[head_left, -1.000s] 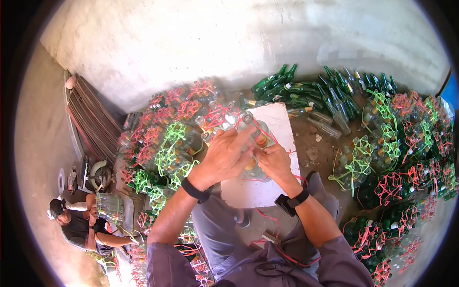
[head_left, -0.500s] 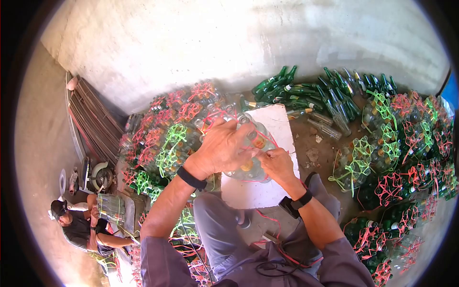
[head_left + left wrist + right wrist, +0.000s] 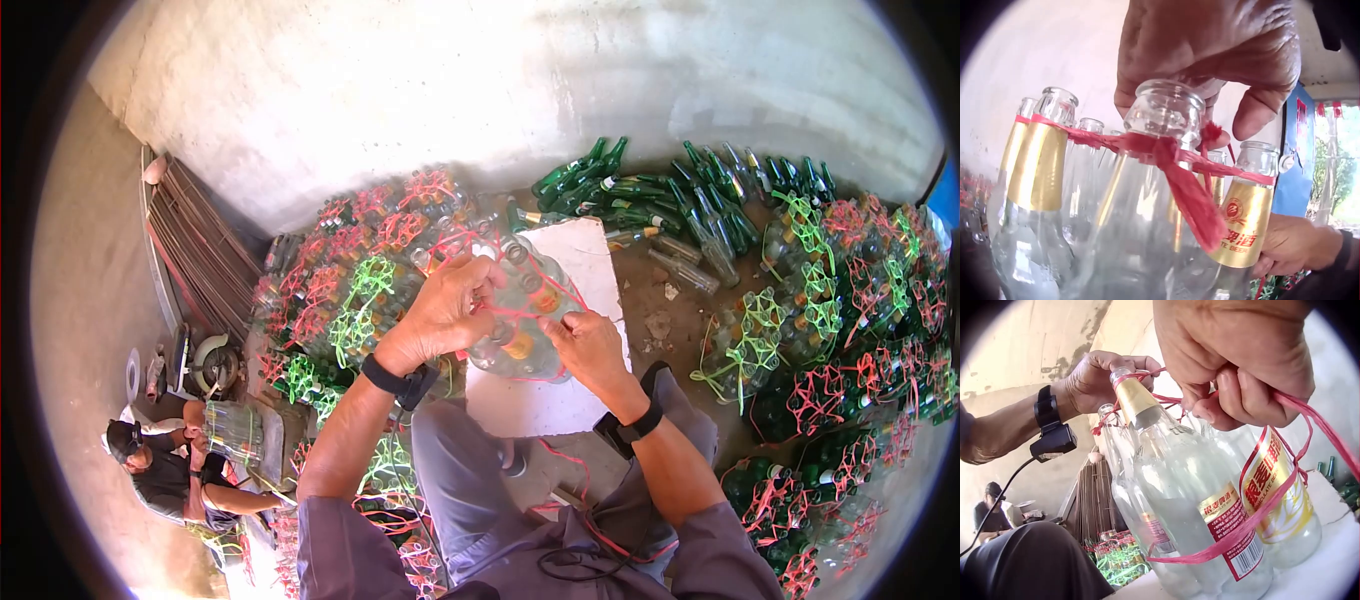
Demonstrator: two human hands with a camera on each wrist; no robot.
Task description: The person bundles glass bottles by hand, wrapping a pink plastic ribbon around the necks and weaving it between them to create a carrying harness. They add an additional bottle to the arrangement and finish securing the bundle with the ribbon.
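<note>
A bundle of clear glass bottles with gold labels stands upright, red strap running around the bodies and another band around the necks. My left hand is at the bottle necks, fingers bent and pinching red strap; in the left wrist view the hand is partly behind a bottle neck. My right hand, at the bundle's right side, grips the strap in curled fingers; the right wrist view shows this hand with strap trailing off to the right. A stretch of strap spans both hands.
The bundle stands on a white board. Strapped bottle bundles lie left and right, with loose green bottles by the wall. A person sits at far left, near stacked brown strips.
My left hand has drawn left, away from my right hand, and its fingers are more bent. The red strap between the hands now shows. My right hand has shifted slightly right and down.
</note>
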